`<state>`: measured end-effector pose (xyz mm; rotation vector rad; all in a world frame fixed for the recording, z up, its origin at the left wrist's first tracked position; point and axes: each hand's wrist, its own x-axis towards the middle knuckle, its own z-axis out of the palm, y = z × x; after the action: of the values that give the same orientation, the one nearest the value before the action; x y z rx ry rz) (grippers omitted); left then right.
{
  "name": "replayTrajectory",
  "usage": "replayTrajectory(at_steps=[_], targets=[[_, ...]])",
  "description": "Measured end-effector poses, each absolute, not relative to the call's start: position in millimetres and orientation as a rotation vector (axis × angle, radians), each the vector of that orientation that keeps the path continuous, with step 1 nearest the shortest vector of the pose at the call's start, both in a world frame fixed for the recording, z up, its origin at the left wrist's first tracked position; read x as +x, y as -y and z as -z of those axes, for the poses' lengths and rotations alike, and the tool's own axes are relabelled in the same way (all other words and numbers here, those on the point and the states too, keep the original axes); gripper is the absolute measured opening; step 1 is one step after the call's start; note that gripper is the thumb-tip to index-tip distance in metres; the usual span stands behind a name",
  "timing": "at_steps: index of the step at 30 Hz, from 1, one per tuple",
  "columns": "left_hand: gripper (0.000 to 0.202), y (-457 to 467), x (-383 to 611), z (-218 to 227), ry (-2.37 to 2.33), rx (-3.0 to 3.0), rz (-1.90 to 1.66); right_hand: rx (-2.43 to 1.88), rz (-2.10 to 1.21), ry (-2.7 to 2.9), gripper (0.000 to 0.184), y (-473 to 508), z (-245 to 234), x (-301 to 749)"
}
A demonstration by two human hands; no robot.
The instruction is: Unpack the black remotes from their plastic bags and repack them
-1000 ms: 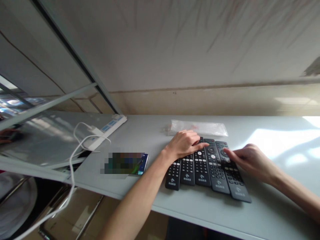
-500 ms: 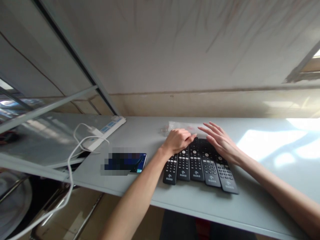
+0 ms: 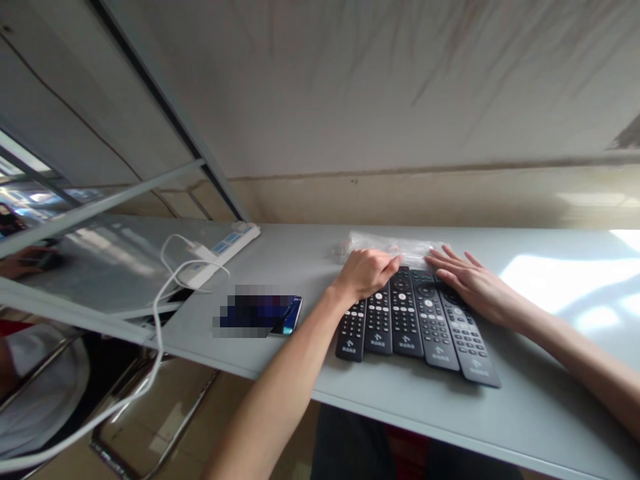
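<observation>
Several black remote controls [image 3: 410,323] lie side by side, buttons up, on a pale grey table [image 3: 540,413]. My left hand [image 3: 367,272] rests with curled fingers on the far ends of the left remotes. Flat and with its fingers stretched out, my right hand [image 3: 473,283] lies on the top of the rightmost remotes. Its fingertips reach the edge of a clear plastic bag [image 3: 395,247] lying just behind the row.
A phone [image 3: 285,315] lies on the table left of the remotes. A white power strip [image 3: 227,245] with a white cable [image 3: 160,333] sits at the far left near a window frame. A metal chair frame [image 3: 145,427] stands below the table's edge. Sunlight falls on the right side.
My right hand left the rightmost remote, reached toward the bag, and now lies flat on the right remotes' tops. The left hand stayed on the left remotes. The camera shifted slightly.
</observation>
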<state>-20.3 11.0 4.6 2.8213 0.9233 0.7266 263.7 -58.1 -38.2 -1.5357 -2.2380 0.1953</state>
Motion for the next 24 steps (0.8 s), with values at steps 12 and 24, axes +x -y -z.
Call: replayTrajectory(at_steps=[12,24], targets=[[0.066,-4,-20,-11,-0.873,2.842,-0.903,-1.371,-0.034,1.710,0.047,86,3,237],[0.065,-6,-18,-12,-0.651,2.711,-1.125,-1.126,-0.069,1.864,0.060,112,-8,206]])
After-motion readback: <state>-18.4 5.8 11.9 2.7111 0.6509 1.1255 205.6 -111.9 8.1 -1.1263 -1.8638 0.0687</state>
